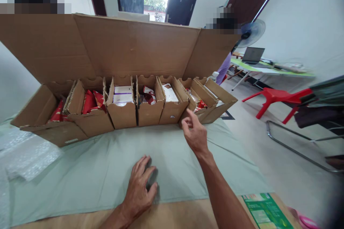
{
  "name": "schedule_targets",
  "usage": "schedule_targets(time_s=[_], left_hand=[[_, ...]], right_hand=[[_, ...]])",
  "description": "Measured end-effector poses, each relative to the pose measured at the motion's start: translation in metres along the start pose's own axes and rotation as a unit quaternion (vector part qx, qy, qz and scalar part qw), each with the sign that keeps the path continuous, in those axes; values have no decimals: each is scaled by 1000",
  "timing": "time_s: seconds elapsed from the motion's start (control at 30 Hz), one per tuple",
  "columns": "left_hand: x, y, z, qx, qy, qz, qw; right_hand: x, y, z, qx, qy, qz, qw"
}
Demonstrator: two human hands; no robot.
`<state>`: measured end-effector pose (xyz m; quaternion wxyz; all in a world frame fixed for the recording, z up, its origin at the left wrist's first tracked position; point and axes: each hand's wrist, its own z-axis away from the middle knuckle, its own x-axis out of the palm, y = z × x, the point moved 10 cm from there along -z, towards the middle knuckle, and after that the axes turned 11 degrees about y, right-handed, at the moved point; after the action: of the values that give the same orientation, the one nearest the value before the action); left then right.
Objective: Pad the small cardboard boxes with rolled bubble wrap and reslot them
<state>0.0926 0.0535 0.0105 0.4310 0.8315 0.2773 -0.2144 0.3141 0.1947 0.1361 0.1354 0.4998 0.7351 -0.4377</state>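
Observation:
My left hand (142, 184) rests palm down on the pale green cloth (102, 171), its fingers spread and nothing in it. Farther forward and to the right, my right hand (196, 132) is raised in front of the row of cardboard bins, its fingers loosely bent and apart, holding nothing I can see. It is nearest to a bin (208, 114) with red and clear packets (200, 105). Left of that, one bin holds a white box (170, 93). Other bins hold dark red packets (149, 94), white and purple boxes (123, 97), and red packets (92, 102).
A tall cardboard panel (134, 50) stands behind the bins. Bubble wrap (34, 154) lies at the left. A green printed sheet (266, 211) is at the lower right. Beyond stand a red stool (276, 96), a laptop (253, 56) on a table, and a fan (251, 34). Two people are partly visible behind the panel.

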Motion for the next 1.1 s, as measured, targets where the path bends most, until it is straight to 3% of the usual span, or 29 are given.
schedule_targets(time_s=[0.07,0.17,0.23,0.3,0.4,0.5,0.6,0.7,0.77,0.83,0.97,1.03,1.1], left_hand=[[1,-1,0,-8,-5,1,1000],[1,-3,1,-18,1,8,1000],[0,-3,1,-21,9,18,1000],[-2,-5,-1,-24,26,31,999],[-11,-11,-5,-34,60,50,996],[-23,-19,-10,-56,77,64,993],[-36,-25,-13,-117,75,84,987],[-45,-16,-18,-169,52,115,978],[-42,2,-26,-177,23,146,973],[-31,23,-34,-179,-16,183,967],[5,58,-45,-164,-94,270,944],[11,61,-43,-154,-86,289,941],[1,48,-33,-163,-37,268,949]], right_hand=[[14,-27,-28,-22,-49,34,998],[35,-45,-60,-24,-118,127,985],[34,-48,-65,-19,-119,147,982],[20,-45,-50,-17,-110,147,983],[-25,-35,5,-32,-78,96,992],[-97,-22,75,-90,-18,1,996],[-170,0,139,-125,17,-14,992],[-226,37,181,-33,77,-36,996],[-243,63,201,59,108,-81,989],[-236,85,217,132,98,-99,981],[-194,114,224,191,34,-8,981],[-171,113,213,186,16,-2,982],[-148,100,194,169,-3,-28,985]])
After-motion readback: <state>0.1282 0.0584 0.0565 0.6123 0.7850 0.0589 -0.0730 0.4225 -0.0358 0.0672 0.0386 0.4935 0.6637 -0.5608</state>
